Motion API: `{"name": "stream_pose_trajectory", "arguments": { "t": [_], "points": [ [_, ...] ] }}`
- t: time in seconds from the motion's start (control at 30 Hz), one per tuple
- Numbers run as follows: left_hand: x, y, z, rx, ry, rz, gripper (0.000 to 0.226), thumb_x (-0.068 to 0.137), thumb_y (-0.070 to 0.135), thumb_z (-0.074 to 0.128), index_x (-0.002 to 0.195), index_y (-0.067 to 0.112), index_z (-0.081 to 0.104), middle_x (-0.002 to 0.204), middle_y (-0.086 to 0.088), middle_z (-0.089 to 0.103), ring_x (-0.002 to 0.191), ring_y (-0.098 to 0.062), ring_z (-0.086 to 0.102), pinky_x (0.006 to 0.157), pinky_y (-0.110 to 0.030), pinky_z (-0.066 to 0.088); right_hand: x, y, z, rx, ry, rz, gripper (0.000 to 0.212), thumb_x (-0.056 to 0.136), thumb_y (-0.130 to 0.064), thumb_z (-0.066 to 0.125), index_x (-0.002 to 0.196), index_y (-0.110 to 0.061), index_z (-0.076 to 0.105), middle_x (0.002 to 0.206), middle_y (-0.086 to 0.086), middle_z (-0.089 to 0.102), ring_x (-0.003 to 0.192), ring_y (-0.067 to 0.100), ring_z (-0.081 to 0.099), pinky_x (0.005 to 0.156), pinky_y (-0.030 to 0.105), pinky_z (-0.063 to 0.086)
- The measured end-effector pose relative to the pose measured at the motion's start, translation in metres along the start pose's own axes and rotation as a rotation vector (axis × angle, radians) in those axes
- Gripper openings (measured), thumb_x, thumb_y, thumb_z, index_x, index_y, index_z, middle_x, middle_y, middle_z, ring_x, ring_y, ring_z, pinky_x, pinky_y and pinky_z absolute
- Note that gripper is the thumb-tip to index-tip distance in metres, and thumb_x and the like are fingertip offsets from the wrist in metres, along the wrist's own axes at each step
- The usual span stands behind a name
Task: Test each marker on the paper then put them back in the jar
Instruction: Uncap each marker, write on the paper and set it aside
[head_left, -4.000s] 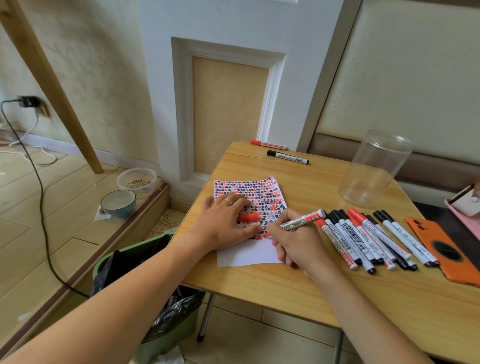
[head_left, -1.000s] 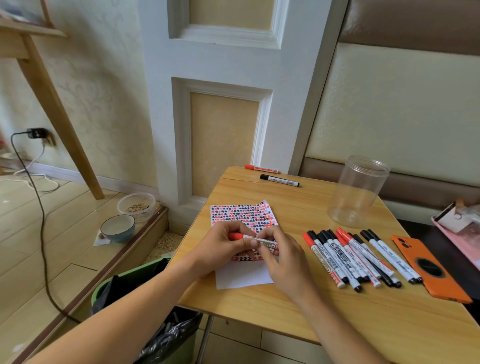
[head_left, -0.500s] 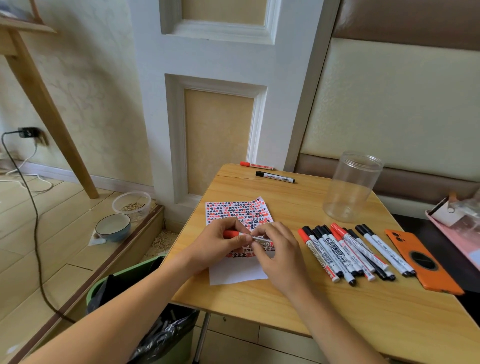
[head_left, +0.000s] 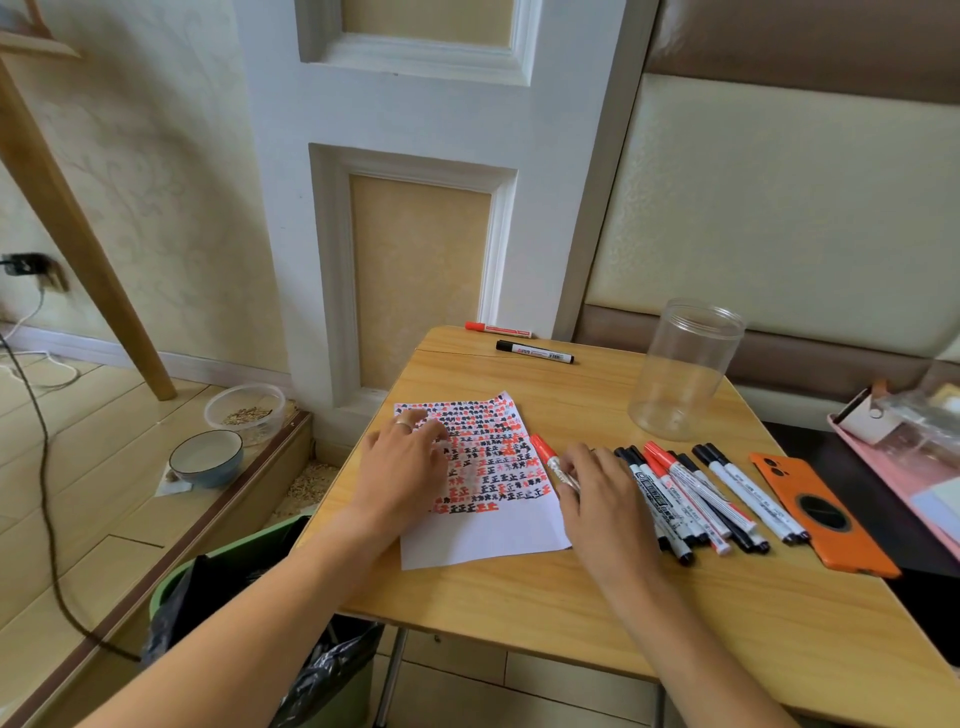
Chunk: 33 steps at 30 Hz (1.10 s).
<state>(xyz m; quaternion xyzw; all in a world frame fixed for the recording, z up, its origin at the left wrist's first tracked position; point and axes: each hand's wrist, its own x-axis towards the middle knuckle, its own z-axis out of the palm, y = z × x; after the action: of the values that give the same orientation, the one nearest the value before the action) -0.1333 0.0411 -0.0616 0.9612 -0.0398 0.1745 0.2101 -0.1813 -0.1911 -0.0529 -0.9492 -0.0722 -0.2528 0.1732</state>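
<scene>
We see an orange phone case (head_left: 826, 514) on the wooden surface (head_left: 571, 597), a pink tray (head_left: 883, 467) beyond, a green bin (head_left: 208, 587) below, two bowls (head_left: 208, 457) on the floor, one perhaps holding seeds.

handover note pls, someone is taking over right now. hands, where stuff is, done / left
Left hand: flat on the paper, holding nothing.
Right hand: holds a capped red marker at the paper's right edge.
Paper is mostly filled with red and black test marks; a blank strip remains at the near end.
Row of markers lies right of the paper; two more markers lie at the far edge.
Jar is empty.
Done: many test marks.
Left: all markers into the jar; which are untested I cannot tell.
</scene>
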Motion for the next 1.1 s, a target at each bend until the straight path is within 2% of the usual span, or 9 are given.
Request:
{"name": "stream_pose_trajectory", "arguments": {
  "t": [0.13,0.2,0.37,0.53,0.63,0.7,0.77,0.97,1.1],
  "points": [
    [-0.001,-0.001,0.006,0.017,-0.072,0.002,0.035,0.1,0.028,0.045,0.132,0.033,0.057,0.145,0.005,0.052,0.13,-0.018,0.048,0.107,-0.04,0.025,-0.005,0.01,0.0,-0.111,0.021,0.052,0.016,0.087,-0.01,0.072,0.1,-0.014,0.063,0.088,0.001,0.058,0.075,0.019,0.048,0.061,0.029,0.033],
    [-0.001,-0.001,0.007,0.029,-0.07,0.001,0.034,0.1,0.028,0.045,0.132,0.032,0.057,0.143,0.004,0.053,0.129,-0.018,0.049,0.107,-0.04,0.025,-0.007,0.014,0.001,-0.154,0.045,0.062,0.018,0.084,-0.015,0.077,0.096,-0.013,0.064,0.081,0.002,0.058,0.07,0.021,0.052,0.056,0.03,0.034],
    [-0.003,-0.002,0.009,0.035,-0.064,0.011,0.033,0.101,0.029,0.043,0.131,0.032,0.056,0.142,0.004,0.053,0.128,-0.019,0.049,0.107,-0.042,0.025,-0.007,0.021,0.0,-0.252,0.076,0.121,0.021,0.077,-0.012,0.083,0.09,-0.006,0.068,0.076,0.006,0.059,0.066,0.025,0.058,0.052,0.028,0.033],
    [-0.002,-0.003,0.009,0.02,-0.069,0.029,0.031,0.1,0.032,0.046,0.129,0.035,0.057,0.142,0.007,0.053,0.129,-0.017,0.048,0.108,-0.042,0.024,-0.006,0.021,0.002,-0.236,0.106,0.119,0.02,0.078,-0.014,0.083,0.087,-0.009,0.066,0.077,0.004,0.058,0.069,0.023,0.057,0.054,0.029,0.034],
    [-0.003,-0.001,0.01,0.002,-0.057,0.038,0.03,0.099,0.033,0.048,0.128,0.035,0.058,0.14,0.007,0.053,0.129,-0.016,0.048,0.108,-0.041,0.023,0.0,0.014,0.002,-0.091,0.122,-0.048,0.011,0.088,-0.019,0.073,0.091,-0.014,0.064,0.088,-0.001,0.058,0.081,0.019,0.055,0.064,0.03,0.044],
    [-0.002,0.001,0.011,-0.001,-0.05,0.047,0.03,0.099,0.033,0.048,0.127,0.035,0.058,0.139,0.008,0.053,0.128,-0.016,0.047,0.109,-0.04,0.022,0.004,0.004,0.005,0.002,0.019,-0.183,0.013,0.095,-0.029,0.061,0.102,-0.019,0.066,0.101,-0.006,0.059,0.097,0.013,0.053,0.081,0.028,0.048],
    [-0.002,0.004,0.013,0.013,-0.055,0.048,0.03,0.1,0.035,0.047,0.128,0.035,0.056,0.139,0.008,0.053,0.128,-0.015,0.047,0.11,-0.039,0.022,0.005,-0.006,0.013,0.072,-0.083,-0.272,0.022,0.098,-0.035,0.053,0.108,-0.021,0.067,0.11,-0.009,0.06,0.105,0.01,0.051,0.09,0.026,0.045],
    [0.008,0.002,0.012,-0.009,-0.068,0.047,0.032,0.097,0.042,0.051,0.128,0.035,0.058,0.141,0.006,0.053,0.128,-0.016,0.049,0.112,-0.043,0.023,0.006,-0.01,0.025,0.097,-0.215,-0.295,0.022,0.099,-0.039,0.05,0.111,-0.026,0.063,0.113,-0.013,0.058,0.108,0.01,0.049,0.092,0.03,0.047],
    [0.026,-0.01,0.011,0.019,-0.103,0.043,0.042,0.099,0.053,0.047,0.138,0.04,0.055,0.157,0.005,0.044,0.144,-0.015,0.04,0.122,-0.051,0.017,0.006,-0.01,0.022,0.092,-0.245,-0.297,0.022,0.1,-0.041,0.048,0.114,-0.029,0.061,0.117,-0.015,0.055,0.111,0.008,0.046,0.094,0.028,0.044]
  ]
}}
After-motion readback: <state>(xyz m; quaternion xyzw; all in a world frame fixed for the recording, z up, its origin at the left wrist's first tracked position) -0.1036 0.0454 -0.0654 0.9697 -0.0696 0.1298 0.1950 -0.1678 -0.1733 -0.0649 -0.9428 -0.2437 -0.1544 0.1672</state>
